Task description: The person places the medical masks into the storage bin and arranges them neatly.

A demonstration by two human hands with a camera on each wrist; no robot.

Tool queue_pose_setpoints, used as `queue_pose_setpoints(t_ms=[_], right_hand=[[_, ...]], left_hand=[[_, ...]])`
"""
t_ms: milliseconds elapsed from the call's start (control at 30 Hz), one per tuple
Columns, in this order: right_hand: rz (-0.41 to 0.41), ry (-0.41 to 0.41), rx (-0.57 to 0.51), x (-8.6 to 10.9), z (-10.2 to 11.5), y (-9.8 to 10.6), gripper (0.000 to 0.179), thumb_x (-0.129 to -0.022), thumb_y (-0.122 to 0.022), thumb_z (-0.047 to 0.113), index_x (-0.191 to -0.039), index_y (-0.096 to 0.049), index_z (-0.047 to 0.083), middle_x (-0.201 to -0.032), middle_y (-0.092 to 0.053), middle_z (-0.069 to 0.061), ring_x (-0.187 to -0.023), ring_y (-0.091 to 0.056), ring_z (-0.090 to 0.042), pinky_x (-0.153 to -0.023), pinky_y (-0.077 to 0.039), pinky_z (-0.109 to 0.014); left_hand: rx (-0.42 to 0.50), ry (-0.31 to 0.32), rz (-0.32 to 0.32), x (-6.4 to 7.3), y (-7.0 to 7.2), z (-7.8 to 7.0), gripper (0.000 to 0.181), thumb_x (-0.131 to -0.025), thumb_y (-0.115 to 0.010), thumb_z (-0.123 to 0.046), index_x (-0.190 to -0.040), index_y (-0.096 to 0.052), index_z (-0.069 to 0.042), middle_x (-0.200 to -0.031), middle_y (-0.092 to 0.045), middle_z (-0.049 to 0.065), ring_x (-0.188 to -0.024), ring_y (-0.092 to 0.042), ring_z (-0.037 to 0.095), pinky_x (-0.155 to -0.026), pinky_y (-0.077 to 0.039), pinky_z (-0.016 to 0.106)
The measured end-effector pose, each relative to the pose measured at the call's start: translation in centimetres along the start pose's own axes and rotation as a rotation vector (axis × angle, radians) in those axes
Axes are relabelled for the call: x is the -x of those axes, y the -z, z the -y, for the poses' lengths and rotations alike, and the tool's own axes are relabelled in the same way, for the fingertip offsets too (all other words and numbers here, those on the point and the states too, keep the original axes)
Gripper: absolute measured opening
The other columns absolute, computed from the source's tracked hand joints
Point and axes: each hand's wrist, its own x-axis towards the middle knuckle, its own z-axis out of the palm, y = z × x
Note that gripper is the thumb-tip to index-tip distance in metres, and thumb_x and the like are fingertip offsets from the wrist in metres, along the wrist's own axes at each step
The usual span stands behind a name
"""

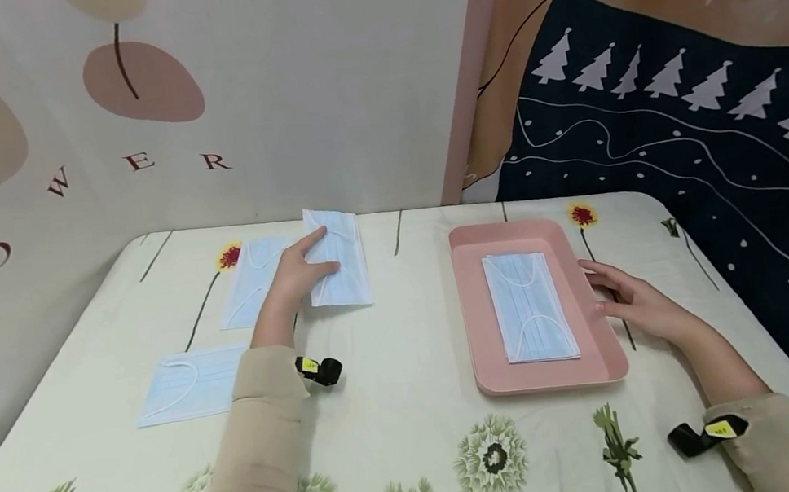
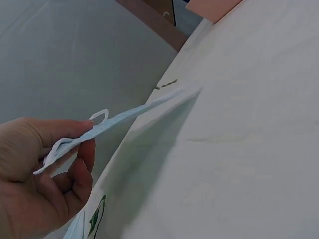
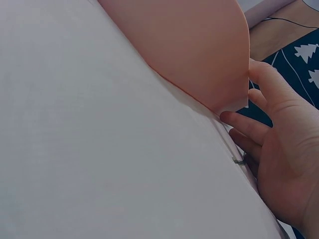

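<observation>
The pleated blue mask (image 1: 350,276) is raised above the surface (image 1: 406,343), to the left of the pink tray (image 1: 482,334) and near its far end; the left-wrist view shows a shadow beneath it. I see the left hand (image 1: 295,275) clamped on the mask's left edge, thumb on one face and fingertips on the other; I judge that this edge pinch serves to carry a limp panel without crushing the pleats. Just beyond that grip, farther left of the tray, a second mask (image 1: 247,284) lies flat, partly covered by the hand in my head view. A third mask (image 1: 190,390) lies crosswise, left of the tray and nearer the person, its right end behind the sleeve. Inside the tray, a mask (image 1: 531,307) lies lengthwise, an alignment that probably suits the tray's long floor; I cannot tell whether others are beneath it. At the tray's right wall, I read the right hand (image 1: 634,303) as relaxed, fingers apart and lightly touching the outside, presumably to steady the tray. Behind the tray and to its right hangs a dark cloth (image 1: 647,133) printed with white trees.
</observation>
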Motion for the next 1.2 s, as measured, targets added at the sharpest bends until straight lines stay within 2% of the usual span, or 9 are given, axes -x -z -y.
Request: queue_pose_setpoints(t_ms=[200, 467, 600, 767, 1200], right_hand=[[0.003, -0.003, -0.005, 0.0, 0.1, 0.0, 0.066, -0.096, -0.058, 0.005, -0.152, -0.024, 0.006, -0.139, -0.039, -0.029, -0.117, -0.043, 0.004, -0.091, -0.037, -0.01], [0.006, 0.005, -0.006, 0.0, 0.0, 0.0, 0.065, -0.096, -0.057, 0.005, -0.151, -0.024, 0.006, -0.139, -0.039, -0.03, -0.117, -0.043, 0.005, -0.091, -0.036, -0.01], [0.006, 0.001, 0.001, 0.0, 0.1, 0.0, 0.065, -0.096, -0.057, 0.005, -0.152, -0.024, 0.006, -0.139, -0.039, -0.03, -0.117, -0.043, 0.005, -0.091, -0.036, -0.01], [-0.001, -0.014, 0.01, 0.0, 0.2, 0.0, 0.066, -0.095, -0.058, 0.007, -0.152, -0.024, 0.008, -0.139, -0.039, -0.028, -0.116, -0.042, 0.004, -0.091, -0.036, -0.01], [0.01, 0.002, -0.017, 0.0, 0.1, 0.0, 0.065, -0.096, -0.057, 0.004, -0.152, -0.024, 0.006, -0.139, -0.038, -0.03, -0.117, -0.043, 0.003, -0.091, -0.037, -0.011]], left_hand=[[0.102, -0.009, -0.056, 0.8, -0.5, -1.0, 0.07, -0.086, -0.071, -0.011, -0.147, -0.04, -0.029, -0.155, -0.026, 0.003, -0.143, -0.014, 0.027, -0.113, -0.014, 0.048], [0.217, -0.092, -0.079, 2.0, -1.9, -3.4, 0.073, -0.083, -0.072, -0.003, -0.146, -0.042, -0.025, -0.154, -0.028, 0.003, -0.139, -0.025, 0.025, -0.11, -0.026, 0.039], [0.291, -0.132, -0.06, 2.7, -2.7, -4.6, 0.074, -0.082, -0.071, 0.001, -0.146, -0.043, -0.023, -0.153, -0.03, 0.004, -0.133, -0.036, 0.026, -0.104, -0.036, 0.037], [0.362, -0.141, -0.02, 3.6, -3.9, -6.3, 0.075, -0.081, -0.071, 0.003, -0.145, -0.044, -0.025, -0.151, -0.033, 0.005, -0.121, -0.048, 0.026, -0.092, -0.047, 0.038], [0.46, -0.206, 0.022, 6.1, -8.5, -10.3, 0.073, -0.079, -0.071, 0.009, -0.143, -0.048, -0.02, -0.146, -0.041, 0.005, -0.116, -0.051, 0.024, -0.091, -0.048, 0.036]])
